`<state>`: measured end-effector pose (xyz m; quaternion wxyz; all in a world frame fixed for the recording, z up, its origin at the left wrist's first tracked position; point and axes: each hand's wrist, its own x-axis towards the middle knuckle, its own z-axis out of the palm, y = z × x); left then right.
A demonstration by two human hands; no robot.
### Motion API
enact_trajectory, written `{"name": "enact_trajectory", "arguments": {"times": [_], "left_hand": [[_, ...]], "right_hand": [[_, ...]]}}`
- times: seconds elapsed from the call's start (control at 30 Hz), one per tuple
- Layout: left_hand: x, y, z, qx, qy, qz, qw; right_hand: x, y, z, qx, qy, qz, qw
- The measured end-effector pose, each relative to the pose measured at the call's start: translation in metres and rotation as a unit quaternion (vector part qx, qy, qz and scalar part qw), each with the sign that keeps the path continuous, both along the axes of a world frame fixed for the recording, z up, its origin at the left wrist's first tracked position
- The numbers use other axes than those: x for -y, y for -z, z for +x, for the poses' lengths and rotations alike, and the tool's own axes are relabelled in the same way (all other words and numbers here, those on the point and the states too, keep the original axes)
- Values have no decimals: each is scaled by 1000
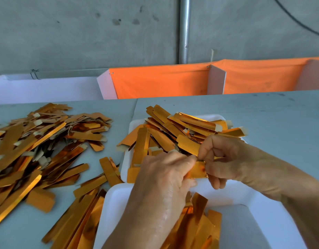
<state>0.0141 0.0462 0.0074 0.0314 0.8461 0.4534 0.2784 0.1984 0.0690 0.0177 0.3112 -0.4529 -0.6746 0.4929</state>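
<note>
A far white foam tray [132,125] near the middle of the grey-blue table [263,114] is heaped with gold foil card strips [173,133], several hanging over its far and left rims. Touching its near side, a near white foam tray [114,200] at the table's near edge holds more gold strips lying lengthwise [196,229].

Above the line where the two trays meet, a short shiny gold foil-faced card strip [198,170] is held between both hands. The left hand [166,178] pinches its left end with curled fingers, and the right hand [227,159] pinches its right end.

A loose heap of gold strips [38,141] covers the table's left side up to the left edge. Bare table runs from the trays to the right edge and back to the far edge, where an orange cloth screen [164,81] stands.
</note>
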Motion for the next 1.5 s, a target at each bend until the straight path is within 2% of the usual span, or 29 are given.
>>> {"name": "enact_trajectory", "arguments": {"times": [0.07,0.13,0.27,0.53,0.67,0.87,1.1,1.2,1.3,1.4,1.5], "left_hand": [[-1,0,1,34,0,1,999],[0,5,-4,120,-2,-34,992],[0,0,-3,215,32,-99,971],[1,-1,0,303,92,-174,933],[2,-2,2,336,103,-184,918],[1,2,1,340,102,-227,907],[5,-2,4,336,92,-206,915],[5,0,9,315,71,-159,933],[8,2,17,271,58,-47,960],[10,6,22,214,60,-6,975],[10,7,24,185,105,-6,977]], "right_hand": [[-1,3,1,-65,-4,-13,998],[-3,6,4,-150,-26,-50,987],[-5,6,12,-257,-92,-100,957],[-7,9,11,-298,-95,-100,944],[-7,8,9,-288,-90,-71,951],[-5,7,9,-292,-102,-85,947],[-4,3,9,-277,-77,-91,954],[-3,5,11,-228,-92,-140,959],[-3,8,10,-223,-134,-196,945],[-4,8,9,-266,-171,-179,931],[-6,8,11,-287,-159,-153,932]]}}
